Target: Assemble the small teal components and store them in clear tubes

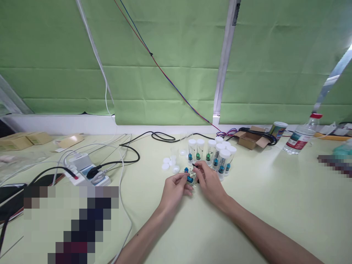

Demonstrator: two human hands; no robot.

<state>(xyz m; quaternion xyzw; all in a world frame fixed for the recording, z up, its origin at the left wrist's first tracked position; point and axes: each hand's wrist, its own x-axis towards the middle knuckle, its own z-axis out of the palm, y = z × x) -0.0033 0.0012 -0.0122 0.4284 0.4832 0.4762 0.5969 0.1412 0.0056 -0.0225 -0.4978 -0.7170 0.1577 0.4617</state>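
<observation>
Our left forearm (147, 227) leads to our left hand (173, 186), pinching a blue part (190, 179) left of the capped tubes (224, 155); just beside, our right hand (209, 181) pinches a small black piece (195, 165). We should brace the part, moving only the right fingertips.

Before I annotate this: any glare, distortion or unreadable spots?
Head view throughout: soft light, glare in the window gap at far right; wide-angle distortion, bottle leaning outward; patches lower left and far right pixelated; blue part in the left hand too small for detail.
</observation>
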